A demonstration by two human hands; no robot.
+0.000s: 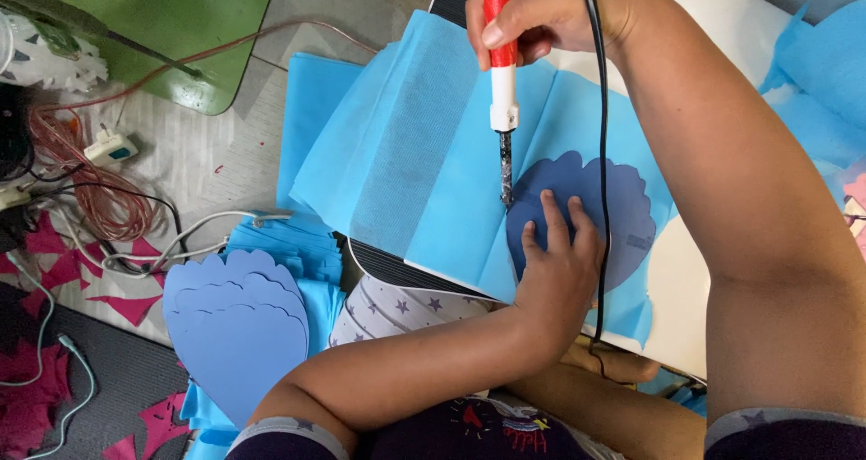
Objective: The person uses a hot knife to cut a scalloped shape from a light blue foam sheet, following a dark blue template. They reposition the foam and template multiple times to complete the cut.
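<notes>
My right hand (pixel 541 13) grips a red and white soldering iron (pixel 502 81) pointed downward, its dark tip touching the edge of a dark blue scalloped template (pixel 618 203). The template lies on folded light blue fabric (pixel 433 162) spread over a white board (pixel 713 18). My left hand (pixel 555 266) lies flat with fingers spread on the template's lower left part, pressing it down. The iron's black cord (pixel 602 153) runs down across my right arm and over the template.
A stack of blue scalloped cut-outs (pixel 239 320) lies at lower left beside more blue fabric (pixel 311 108). Tangled white and copper-coloured cables (pixel 99 189) and a plug sit on the floor at left. A green board (pixel 180 27) is at top left. Pink scraps (pixel 36 379) are scattered about.
</notes>
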